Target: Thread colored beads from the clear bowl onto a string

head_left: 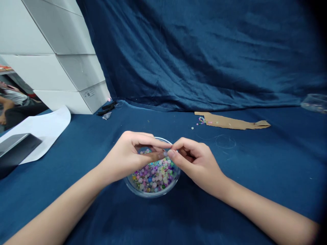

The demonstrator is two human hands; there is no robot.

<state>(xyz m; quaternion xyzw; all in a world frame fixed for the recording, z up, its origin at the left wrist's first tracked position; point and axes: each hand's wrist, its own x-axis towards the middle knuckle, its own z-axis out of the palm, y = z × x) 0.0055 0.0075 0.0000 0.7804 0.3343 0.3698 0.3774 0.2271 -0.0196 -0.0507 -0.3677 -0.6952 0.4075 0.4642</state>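
Observation:
A round glass bowl (pixel 152 183) sits on the blue cloth, filled with small round beads (pixel 154 177) in pink, purple, green, blue and white. My left hand (pixel 127 156) and my right hand (pixel 194 163) hang over the bowl, with their fingertips meeting above its far rim. A small greyish bead (pixel 165 153) shows at the tip of my left thumb and forefinger. My right thumb and forefinger close against it from the other side. Anything thin between them, such as a thread, cannot be made out. The hands hide part of the bowl.
A strip of brown cardboard (pixel 230 121) lies behind the bowl, with a few beads (pixel 201 120) at its left end. A clear plastic container (pixel 315 103) stands at the far right. White paper (pixel 43 131) and a dark flat device (pixel 17 149) lie left. White boxes (pixel 58 54) and a seated person (pixel 15 102) are beyond.

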